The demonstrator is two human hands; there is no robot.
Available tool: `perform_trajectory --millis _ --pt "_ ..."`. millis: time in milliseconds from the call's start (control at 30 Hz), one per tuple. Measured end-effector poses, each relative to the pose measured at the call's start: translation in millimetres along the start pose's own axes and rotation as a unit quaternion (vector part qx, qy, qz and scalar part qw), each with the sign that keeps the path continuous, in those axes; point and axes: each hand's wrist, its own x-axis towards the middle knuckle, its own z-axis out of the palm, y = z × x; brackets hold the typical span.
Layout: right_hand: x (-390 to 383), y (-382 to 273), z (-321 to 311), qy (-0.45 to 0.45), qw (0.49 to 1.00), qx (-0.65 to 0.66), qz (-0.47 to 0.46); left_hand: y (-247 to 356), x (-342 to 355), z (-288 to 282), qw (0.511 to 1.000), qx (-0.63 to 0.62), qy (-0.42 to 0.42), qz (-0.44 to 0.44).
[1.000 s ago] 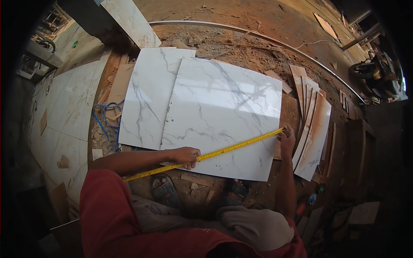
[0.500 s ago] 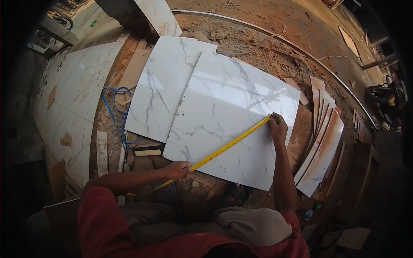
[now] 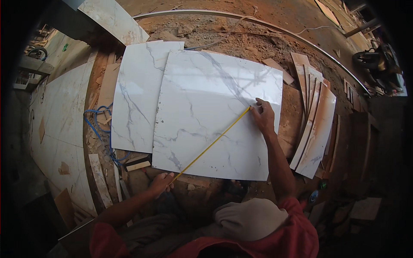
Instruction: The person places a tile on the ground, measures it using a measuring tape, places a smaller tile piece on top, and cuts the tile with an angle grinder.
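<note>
Right hand (image 3: 264, 118) sits farther in from right edge of marble-patterned slab (image 3: 202, 99) than at first; left hand (image 3: 161, 185) lower, just outside near edge; yellow measuring tape (image 3: 221, 135) now edge-on, slanting steeper.

free room over tile (image 3: 206, 109), left of tape (image 3: 214, 142)

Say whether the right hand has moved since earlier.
Yes: the right hand moved inward from the right edge of the larger marbled slab, leftward and toward its far edge.
</note>
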Motion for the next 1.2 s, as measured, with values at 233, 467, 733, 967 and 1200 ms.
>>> perform_trajectory --millis 233,467,733,967,1200 --pt "-30 47 -38 0.026 0.999 -0.014 -0.027 14 7 7 0.993 -0.101 0.028 -0.051" --pt "88 49 -38 0.044 0.989 -0.112 -0.087 -2 23 11 0.981 -0.176 0.034 -0.067" --pt "198 47 -21 -0.056 0.965 -0.254 -0.044 19 12 21 0.989 -0.135 -0.015 -0.06" --pt "208 50 -12 -0.075 0.966 -0.245 -0.023 -16 25 26 0.968 -0.25 0.011 -0.006" --pt "187 54 -48 0.02 0.988 -0.148 -0.046 -14 23 28 0.95 -0.312 0.033 0.011"
